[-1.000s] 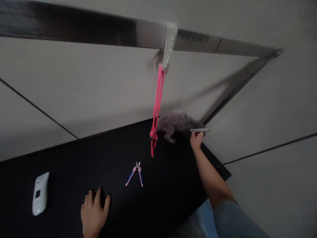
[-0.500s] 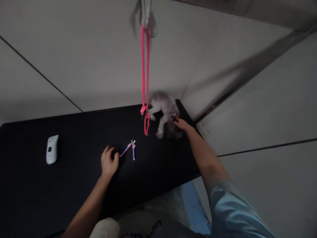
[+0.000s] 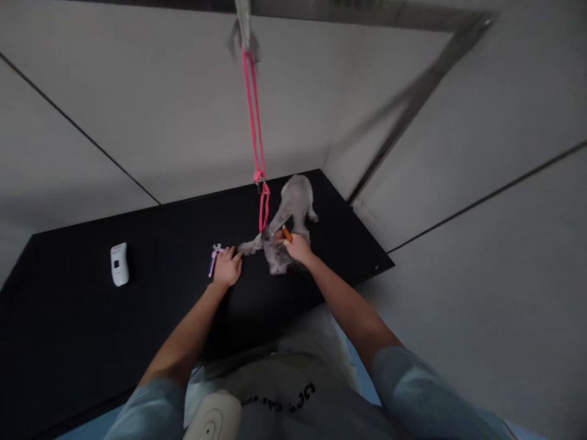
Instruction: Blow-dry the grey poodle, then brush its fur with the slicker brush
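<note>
A small grey dog (image 3: pixel 293 208) stands on a black table (image 3: pixel 137 305), clipped to a pink leash (image 3: pixel 255 140) that hangs from above. My right hand (image 3: pixel 297 247) rests on the dog's front end, closed on a thin tool with an orange handle. My left hand (image 3: pixel 227 267) lies on the table beside the dog's outstretched paw, covering most of the pink and blue nail clippers (image 3: pixel 213 256). Whether its fingers grip the clippers is hidden.
A white handheld device (image 3: pixel 119 264) lies on the left part of the table. Pale wall panels with dark seams rise behind the table. A metal arm (image 3: pixel 403 104) slants up at the right. The table's corner is at the right (image 3: pixel 389 266).
My left hand moved right onto the nail clippers. The dog turned and stretched a paw toward my left hand. My right hand came nearer with the dog.
</note>
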Tool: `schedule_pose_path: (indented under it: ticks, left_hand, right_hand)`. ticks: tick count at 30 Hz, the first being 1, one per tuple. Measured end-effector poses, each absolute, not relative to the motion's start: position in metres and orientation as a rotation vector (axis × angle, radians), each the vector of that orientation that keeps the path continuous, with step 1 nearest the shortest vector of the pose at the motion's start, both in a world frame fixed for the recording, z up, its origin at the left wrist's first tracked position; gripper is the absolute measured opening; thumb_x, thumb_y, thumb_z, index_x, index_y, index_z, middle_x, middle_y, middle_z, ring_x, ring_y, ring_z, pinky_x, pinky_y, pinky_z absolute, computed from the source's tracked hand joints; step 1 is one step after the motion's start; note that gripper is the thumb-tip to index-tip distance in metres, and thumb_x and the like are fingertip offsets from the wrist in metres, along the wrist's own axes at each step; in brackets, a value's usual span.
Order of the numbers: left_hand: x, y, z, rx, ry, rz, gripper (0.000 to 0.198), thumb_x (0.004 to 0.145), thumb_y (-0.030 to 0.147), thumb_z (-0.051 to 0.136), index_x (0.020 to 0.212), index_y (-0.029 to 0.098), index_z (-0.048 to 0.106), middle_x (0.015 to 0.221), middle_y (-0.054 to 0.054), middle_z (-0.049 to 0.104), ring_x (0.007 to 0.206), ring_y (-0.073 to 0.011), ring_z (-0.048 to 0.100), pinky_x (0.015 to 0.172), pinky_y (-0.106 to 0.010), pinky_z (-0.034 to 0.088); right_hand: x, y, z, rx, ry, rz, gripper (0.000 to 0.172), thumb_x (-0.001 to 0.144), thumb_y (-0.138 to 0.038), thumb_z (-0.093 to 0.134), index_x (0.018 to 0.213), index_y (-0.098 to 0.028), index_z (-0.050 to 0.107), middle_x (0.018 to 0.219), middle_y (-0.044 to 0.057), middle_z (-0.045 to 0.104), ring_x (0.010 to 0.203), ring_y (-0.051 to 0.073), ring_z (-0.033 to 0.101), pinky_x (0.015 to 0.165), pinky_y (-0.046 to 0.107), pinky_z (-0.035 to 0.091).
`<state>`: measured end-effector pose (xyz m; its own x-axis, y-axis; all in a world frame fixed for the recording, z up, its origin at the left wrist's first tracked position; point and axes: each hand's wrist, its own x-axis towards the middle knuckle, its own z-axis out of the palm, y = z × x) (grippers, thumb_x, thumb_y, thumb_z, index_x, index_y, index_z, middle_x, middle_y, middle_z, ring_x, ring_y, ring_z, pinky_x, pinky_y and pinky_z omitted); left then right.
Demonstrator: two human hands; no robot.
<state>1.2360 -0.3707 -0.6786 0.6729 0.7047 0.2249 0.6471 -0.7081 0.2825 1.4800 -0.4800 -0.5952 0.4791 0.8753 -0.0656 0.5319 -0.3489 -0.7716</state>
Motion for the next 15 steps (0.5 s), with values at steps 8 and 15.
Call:
schedule_pose_path:
  ticks: [8,15]
  left_hand:
    - [1.2,-0.465,-0.643,1.534,1.115,0.802,0.055,0.085,0.061,0.046,0.099,0.014,0.069,0.107,-0.015,0.069,0.109,-0.0296,0.061,0.099,-0.044,0.044]
    - [1.172,-0.503,-0.639,0.758,0.877,0.58,0.065,0.071,0.069,0.061,0.098,0.011,0.07,0.085,-0.015,0.073,0.089,-0.0294,0.069,0.079,-0.039,0.055]
  right_hand:
    - [1.358,-0.549,-0.614,-1.711,-1.178,0.784,0.023,0.083,-0.022,0.049,0.094,-0.015,0.067,0.088,0.003,0.071,0.081,0.016,0.062,0.075,0.025,0.049]
    - [1.298,-0.585,-0.611,-1.503,-1.21,0.922,0.018,0.082,-0.029,0.056,0.088,-0.015,0.066,0.081,0.001,0.068,0.074,0.017,0.061,0.073,0.028,0.048]
